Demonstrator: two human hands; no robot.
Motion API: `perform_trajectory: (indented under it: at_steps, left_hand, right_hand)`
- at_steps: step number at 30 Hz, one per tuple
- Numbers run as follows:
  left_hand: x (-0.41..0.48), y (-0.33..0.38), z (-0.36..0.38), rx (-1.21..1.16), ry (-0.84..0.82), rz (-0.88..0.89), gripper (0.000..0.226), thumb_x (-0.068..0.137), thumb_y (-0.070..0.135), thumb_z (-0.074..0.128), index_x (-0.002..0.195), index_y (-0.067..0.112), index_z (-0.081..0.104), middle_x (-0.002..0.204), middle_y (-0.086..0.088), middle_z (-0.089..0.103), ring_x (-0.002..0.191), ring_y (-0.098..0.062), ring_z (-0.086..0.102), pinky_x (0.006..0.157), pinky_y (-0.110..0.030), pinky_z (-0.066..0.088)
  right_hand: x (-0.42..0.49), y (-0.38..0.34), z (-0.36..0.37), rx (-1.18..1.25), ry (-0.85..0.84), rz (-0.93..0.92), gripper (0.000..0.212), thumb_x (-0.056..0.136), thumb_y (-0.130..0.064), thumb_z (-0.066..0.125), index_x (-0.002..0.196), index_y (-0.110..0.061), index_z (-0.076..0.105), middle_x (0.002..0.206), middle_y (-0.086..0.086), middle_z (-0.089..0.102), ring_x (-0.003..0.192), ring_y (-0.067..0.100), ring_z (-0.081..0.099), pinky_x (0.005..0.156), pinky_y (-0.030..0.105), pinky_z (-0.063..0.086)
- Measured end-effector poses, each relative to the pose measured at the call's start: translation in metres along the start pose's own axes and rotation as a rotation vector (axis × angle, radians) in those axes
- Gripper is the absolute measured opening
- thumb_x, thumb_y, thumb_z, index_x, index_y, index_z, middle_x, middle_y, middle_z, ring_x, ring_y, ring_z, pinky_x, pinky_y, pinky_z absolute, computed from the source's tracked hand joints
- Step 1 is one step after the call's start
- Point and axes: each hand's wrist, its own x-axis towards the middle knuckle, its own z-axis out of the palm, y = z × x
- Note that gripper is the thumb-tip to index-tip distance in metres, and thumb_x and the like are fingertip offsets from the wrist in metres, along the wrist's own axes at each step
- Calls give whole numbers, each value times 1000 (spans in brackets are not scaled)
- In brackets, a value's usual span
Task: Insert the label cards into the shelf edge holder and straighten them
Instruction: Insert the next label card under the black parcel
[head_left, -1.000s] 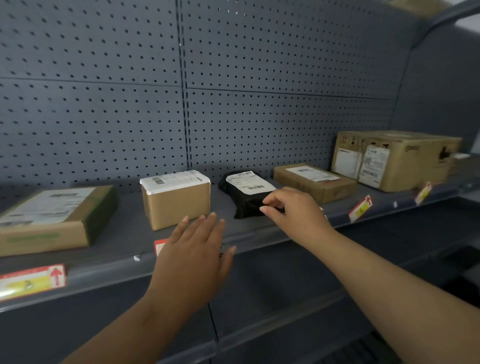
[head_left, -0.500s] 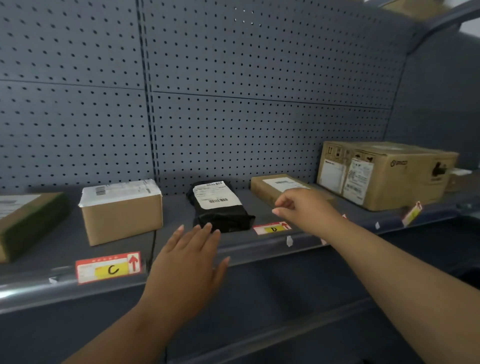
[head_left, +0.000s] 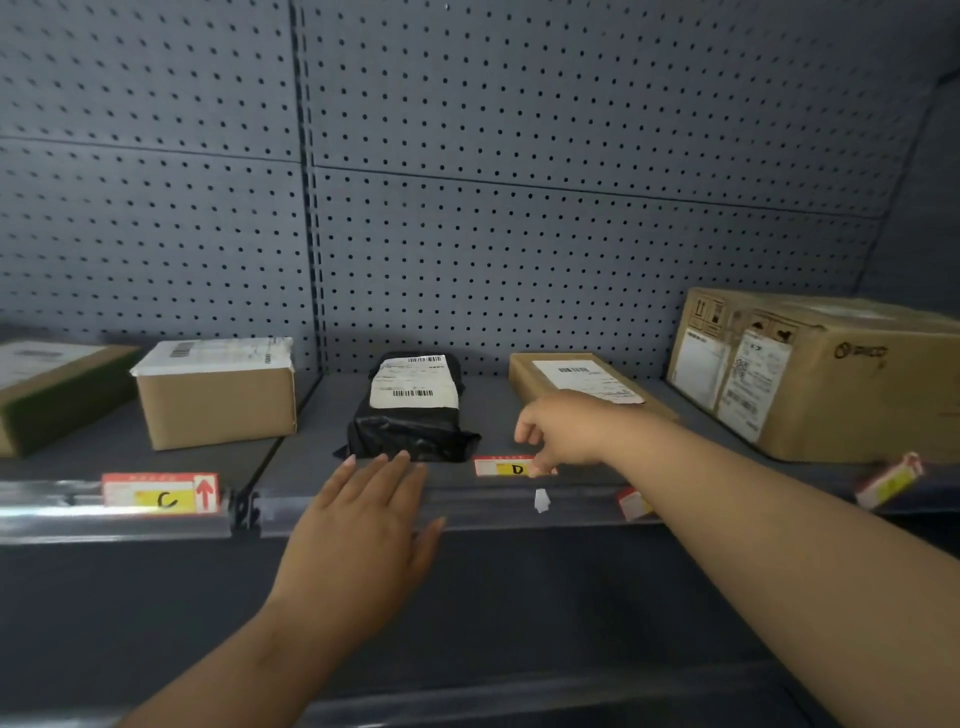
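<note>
A red-and-yellow label card marked D (head_left: 506, 466) lies flat on the shelf just behind the clear shelf edge holder (head_left: 467, 508). My right hand (head_left: 563, 428) reaches over it with curled fingers and pinches its right end. My left hand (head_left: 363, 535) is flat with straight fingers, held in front of the holder, its fingertips near the black parcel (head_left: 413, 413). A card marked C (head_left: 161, 493) sits straight in the holder at the left. Another card (head_left: 631, 503) sits tilted, partly hidden by my right forearm. A third card (head_left: 888, 480) hangs crooked at the far right.
On the grey shelf stand a brown box (head_left: 218, 397), a flat brown parcel (head_left: 571, 376), a large carton (head_left: 821, 369) and a parcel (head_left: 47, 389) at the left edge. A white scrap (head_left: 541, 500) sticks on the holder. Pegboard forms the back wall.
The view has swung right along the shelf, bringing cards C and D into sight. My right hand dropped onto the D card's right end. My left hand stayed flat.
</note>
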Motion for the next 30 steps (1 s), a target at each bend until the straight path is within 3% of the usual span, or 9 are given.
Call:
perform_trajectory:
  at_steps: [7, 14, 18, 24, 30]
  left_hand:
    - [-1, 2, 0, -2, -40, -50, 62, 88, 50, 28, 115, 7, 63, 119, -11, 63, 108, -23, 60, 102, -38, 25]
    - [0, 4, 3, 22, -10, -54, 58, 84, 47, 33, 115, 8, 63, 119, -10, 63, 109, -22, 60, 103, -42, 35]
    - [2, 2, 6, 40, -1, -48, 58, 85, 46, 34, 114, 6, 63, 118, -12, 63, 109, -24, 60, 102, -40, 26]
    - [3, 1, 8, 24, -41, -59, 71, 93, 51, 11, 117, 7, 62, 120, -10, 63, 110, -22, 59, 103, -39, 24]
    - [4, 0, 9, 46, -5, -48, 58, 86, 47, 33, 115, 7, 63, 118, -10, 64, 109, -23, 60, 102, -39, 24]
  right_hand:
    - [17, 7, -12, 78, -89, -43, 44, 83, -20, 69, 125, -14, 57, 129, 2, 57, 115, 21, 54, 94, 28, 43]
    - [38, 8, 0, -108, -179, -87, 45, 80, -23, 72, 122, -13, 60, 122, 3, 62, 107, 21, 59, 88, 30, 48]
    - [46, 5, 0, -197, -228, -105, 51, 77, -26, 74, 124, -13, 58, 122, 4, 61, 108, 23, 57, 89, 33, 48]
    - [53, 4, -5, -228, -291, -108, 59, 77, -24, 75, 130, -13, 51, 128, 4, 56, 115, 23, 53, 95, 32, 46]
    - [60, 4, -9, -231, -354, -99, 61, 75, -25, 76, 130, -14, 51, 132, 2, 53, 118, 22, 49, 95, 31, 42]
